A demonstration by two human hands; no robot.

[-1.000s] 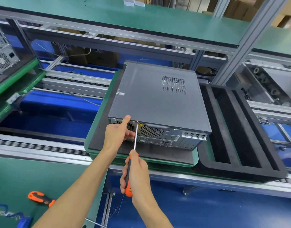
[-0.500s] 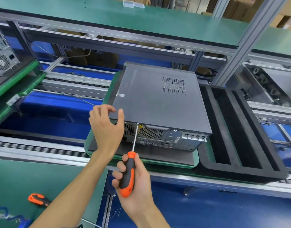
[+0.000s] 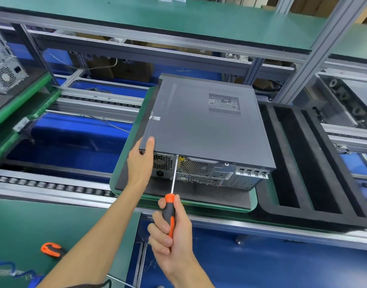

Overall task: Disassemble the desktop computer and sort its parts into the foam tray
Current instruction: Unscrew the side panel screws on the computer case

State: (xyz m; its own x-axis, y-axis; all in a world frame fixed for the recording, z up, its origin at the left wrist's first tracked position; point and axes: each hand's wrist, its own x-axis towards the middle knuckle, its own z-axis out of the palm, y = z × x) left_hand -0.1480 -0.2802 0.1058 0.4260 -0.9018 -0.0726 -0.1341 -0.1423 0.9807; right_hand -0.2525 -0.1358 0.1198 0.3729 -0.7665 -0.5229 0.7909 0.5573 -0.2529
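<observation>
Here the desktop computer (image 3: pixel 207 129) lies at twelve o'clock, long axis running away; right hand (image 3: pixel 170 231) fisted round the screwdriver (image 3: pixel 171 204) (tip at a rear screw), nearer left hand (image 3: pixel 141 161) clasping its corner.

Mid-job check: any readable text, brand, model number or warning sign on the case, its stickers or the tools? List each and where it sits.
None can be read.
Pale sticker on the left top edge of the computer case: blurred, no legible text.
Yellow label on the rear panel beside the screwdriver tip: too small to read.
Rear port markings: too small to read.
Screwdriver handle, right hand: no print visible.
</observation>
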